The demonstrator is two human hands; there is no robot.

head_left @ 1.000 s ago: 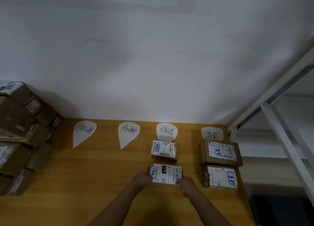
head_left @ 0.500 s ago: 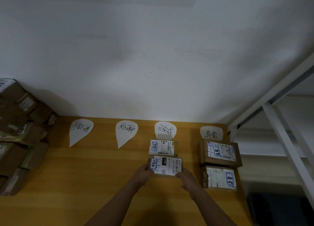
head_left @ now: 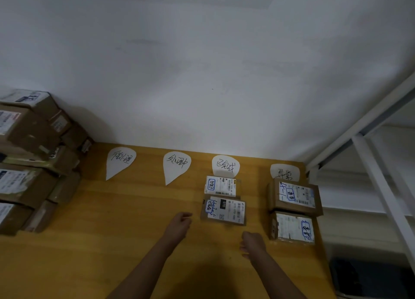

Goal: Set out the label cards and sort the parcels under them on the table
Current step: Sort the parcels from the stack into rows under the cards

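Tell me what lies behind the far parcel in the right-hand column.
A white label card lies flat behind the parcel. Only the card's rounded top with the handwriting shows; the parcel hides its lower part, so its tip cannot be seen.

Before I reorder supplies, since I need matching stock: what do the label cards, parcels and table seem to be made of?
Label cards: thin matte white paper, lying flat, with handwritten ink.
Parcels: brown cardboard, probably corrugated, dull finish, carrying white printed stickers.
Table: yellowish wood or wood-look laminate, with streaky grain and a slight sheen.
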